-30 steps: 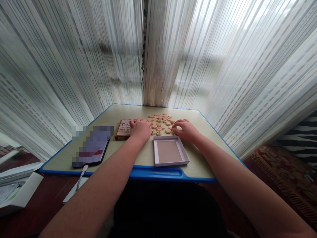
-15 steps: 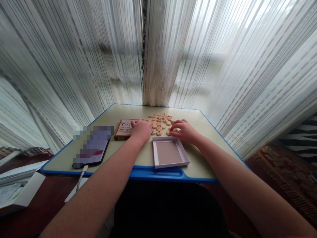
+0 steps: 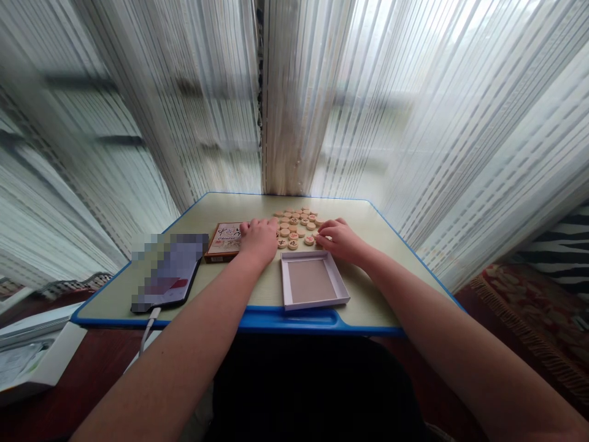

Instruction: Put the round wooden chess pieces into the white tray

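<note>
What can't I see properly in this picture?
In the head view:
Printed box: right part hidden behind the left hand.
Farthest round pieces: any markings too small to read.
Right hand: hides whether it grips any piece.
Phone: screen blurred by blocky squares.
White box: cut off by the left edge.

- Head view: a single camera is looking out from the wearer's head, facing forward and tilting down across the bench.
- Near field: the lap is filling the bottom centre, the forearms are rising from the lower corners, and the hands are lying within arm's reach, slightly below mid-frame.
- Far field: the curtains are standing just beyond the bench's far edge and filling the upper half.
- Breadth: the wide lens is fanning the curtain lines outward and taking in floor beside the bench.
</note>
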`<state>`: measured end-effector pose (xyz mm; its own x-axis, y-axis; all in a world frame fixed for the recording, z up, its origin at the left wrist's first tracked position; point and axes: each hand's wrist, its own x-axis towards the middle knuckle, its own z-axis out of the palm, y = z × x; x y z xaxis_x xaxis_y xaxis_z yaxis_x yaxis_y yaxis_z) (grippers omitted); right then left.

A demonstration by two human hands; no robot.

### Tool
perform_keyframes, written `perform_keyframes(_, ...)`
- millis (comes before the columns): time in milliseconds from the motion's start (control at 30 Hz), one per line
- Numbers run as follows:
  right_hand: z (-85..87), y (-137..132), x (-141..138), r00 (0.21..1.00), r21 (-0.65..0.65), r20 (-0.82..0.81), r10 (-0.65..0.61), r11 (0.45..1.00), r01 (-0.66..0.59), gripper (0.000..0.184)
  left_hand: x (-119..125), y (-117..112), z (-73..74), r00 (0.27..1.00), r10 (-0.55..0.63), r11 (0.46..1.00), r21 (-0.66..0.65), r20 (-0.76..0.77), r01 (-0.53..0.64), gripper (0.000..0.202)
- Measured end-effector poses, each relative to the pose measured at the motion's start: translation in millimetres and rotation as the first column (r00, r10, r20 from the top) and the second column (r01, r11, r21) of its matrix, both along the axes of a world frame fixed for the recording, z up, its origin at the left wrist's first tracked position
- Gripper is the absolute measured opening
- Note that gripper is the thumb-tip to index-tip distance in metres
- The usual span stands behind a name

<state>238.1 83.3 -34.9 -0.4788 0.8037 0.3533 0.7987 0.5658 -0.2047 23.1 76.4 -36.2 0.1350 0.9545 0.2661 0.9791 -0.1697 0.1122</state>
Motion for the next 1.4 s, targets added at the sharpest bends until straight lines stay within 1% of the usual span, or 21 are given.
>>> perform_keyframes(67,-0.9,0,0,1.000,0.008,0.002,-0.008,1.000,0.008,0.023,-1,0,-1.3,1.000,-0.025,1.000,-0.003,-0.009,0.025,0.050)
perform_keyframes(133,-1.8,0,0,0.999,0.018,-0.011,-0.038,0.999,0.038,0.019,-2,1,-3.4,0.997,-0.081,0.997,-0.009,-0.015,0.081,0.050)
perform_keyframes(233,-2.7,2,1,0.996,0.020,-0.027,-0.083,0.996,0.084,0.024,-3,4,-6.6,0.988,-0.154,0.988,-0.016,-0.010,0.154,0.048)
perform_keyframes(300,-2.5,3,2,0.996,-0.002,-0.025,-0.089,0.996,0.089,0.024,-3,4,-7.1,0.987,-0.158,0.987,-0.012,0.003,0.158,0.043)
perform_keyframes(400,-0.8,3,2,0.996,-0.030,-0.033,-0.084,0.996,0.083,0.018,-2,3,-4.4,0.988,-0.147,0.989,-0.004,0.036,0.147,0.035)
perform_keyframes(567,2.3,0,1,0.995,-0.026,-0.042,-0.093,0.995,0.092,0.010,0,0,1.4,0.984,-0.166,0.986,-0.003,0.067,0.166,0.021)
perform_keyframes(700,2.0,1,1,0.998,-0.020,-0.019,-0.062,0.998,0.062,0.009,0,0,1.5,0.978,-0.197,0.980,0.018,0.065,0.196,0.021)
perform_keyframes(867,1.4,0,2,0.999,0.006,-0.031,-0.014,1.000,0.014,0.012,0,0,2.1,0.974,-0.222,0.975,0.006,0.054,0.222,0.021)
perform_keyframes(1000,1.6,-2,1,0.995,-0.031,-0.076,-0.067,0.997,0.065,0.027,1,-1,2.9,0.978,-0.202,0.979,0.022,0.045,0.201,0.026)
perform_keyframes(1067,1.1,-2,0,0.994,-0.041,-0.078,-0.079,0.996,0.076,0.031,1,0,2.5,0.979,-0.199,0.980,0.031,0.041,0.198,0.029)
perform_keyframes(1267,-3.6,4,1,0.999,-0.001,-0.036,-0.002,1.000,0.002,0.019,1,2,1.3,0.985,-0.174,0.984,0.042,0.017,0.173,0.030)
perform_keyframes(1400,-6.3,7,2,0.998,0.022,-0.063,-0.001,1.000,0.003,0.026,0,2,1.6,0.991,-0.130,0.990,0.050,-0.009,0.130,0.035)
